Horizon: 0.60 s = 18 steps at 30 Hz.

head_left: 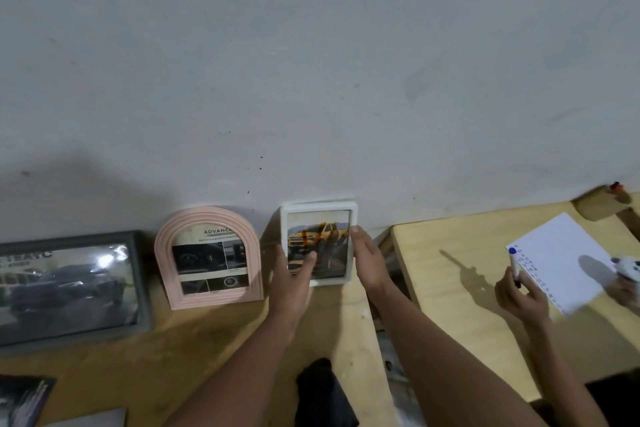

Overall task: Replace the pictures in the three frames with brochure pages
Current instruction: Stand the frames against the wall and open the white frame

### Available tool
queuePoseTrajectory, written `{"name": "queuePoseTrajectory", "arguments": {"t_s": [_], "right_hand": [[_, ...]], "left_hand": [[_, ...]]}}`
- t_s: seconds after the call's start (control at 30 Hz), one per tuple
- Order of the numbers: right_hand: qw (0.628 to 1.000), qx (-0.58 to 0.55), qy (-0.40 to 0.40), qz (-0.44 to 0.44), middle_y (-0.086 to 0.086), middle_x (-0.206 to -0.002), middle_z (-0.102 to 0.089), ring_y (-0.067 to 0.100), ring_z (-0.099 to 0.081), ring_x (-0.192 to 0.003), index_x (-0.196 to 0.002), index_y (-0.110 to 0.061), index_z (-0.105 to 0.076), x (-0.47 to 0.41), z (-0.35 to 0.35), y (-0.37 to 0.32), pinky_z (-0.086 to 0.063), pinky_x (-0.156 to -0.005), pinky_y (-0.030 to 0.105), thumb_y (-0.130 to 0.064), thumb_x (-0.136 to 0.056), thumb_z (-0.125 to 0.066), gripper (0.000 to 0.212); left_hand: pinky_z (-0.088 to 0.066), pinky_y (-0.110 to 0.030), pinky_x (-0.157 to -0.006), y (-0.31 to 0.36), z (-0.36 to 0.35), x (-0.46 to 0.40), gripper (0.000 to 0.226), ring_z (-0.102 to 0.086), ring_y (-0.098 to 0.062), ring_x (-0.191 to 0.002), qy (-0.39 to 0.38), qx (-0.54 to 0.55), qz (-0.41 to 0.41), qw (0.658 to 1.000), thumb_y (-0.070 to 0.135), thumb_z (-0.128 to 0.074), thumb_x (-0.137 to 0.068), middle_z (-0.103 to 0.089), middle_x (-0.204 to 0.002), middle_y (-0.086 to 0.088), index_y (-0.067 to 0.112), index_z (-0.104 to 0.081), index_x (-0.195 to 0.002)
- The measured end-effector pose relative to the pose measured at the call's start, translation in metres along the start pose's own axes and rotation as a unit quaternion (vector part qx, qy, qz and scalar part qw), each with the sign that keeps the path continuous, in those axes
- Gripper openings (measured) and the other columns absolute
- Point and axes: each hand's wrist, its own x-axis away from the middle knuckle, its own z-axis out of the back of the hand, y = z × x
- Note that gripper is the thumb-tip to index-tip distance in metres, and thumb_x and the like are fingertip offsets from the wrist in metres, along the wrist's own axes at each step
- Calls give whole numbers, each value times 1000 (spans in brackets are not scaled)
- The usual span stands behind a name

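Three frames lean against the grey wall on a wooden table (214,340). A dark grey frame (69,288) at the left shows a dark car page. A pink arched frame (207,258) in the middle holds a page headed "ADVANCE". A small white frame (320,218) at the right holds a yellow truck picture. My left hand (292,277) lies on its lower left front, thumb on the glass. My right hand (369,260) presses flat along its right edge. Both hands hold this frame upright.
A brochure (24,399) lies at the table's lower left corner. A dark object (322,392) sits near the front edge. On a second wooden table (467,270) to the right, another person's hand (519,291) holds a pen over a white sheet (561,253).
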Motion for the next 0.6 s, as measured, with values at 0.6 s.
{"name": "queuePoseTrajectory", "arguments": {"t_s": [0.6], "right_hand": [[997, -59, -52, 19, -10, -135, -62, 9, -57, -127, -144, -39, -50, 106, -12, 52, -52, -100, 32, -55, -101, -50, 46]], "left_hand": [[-41, -35, -107, -42, 46, 107, 73, -44, -13, -142, 35, -33, -34, 998, 55, -68, -92, -47, -151, 15, 39, -35, -156]]}}
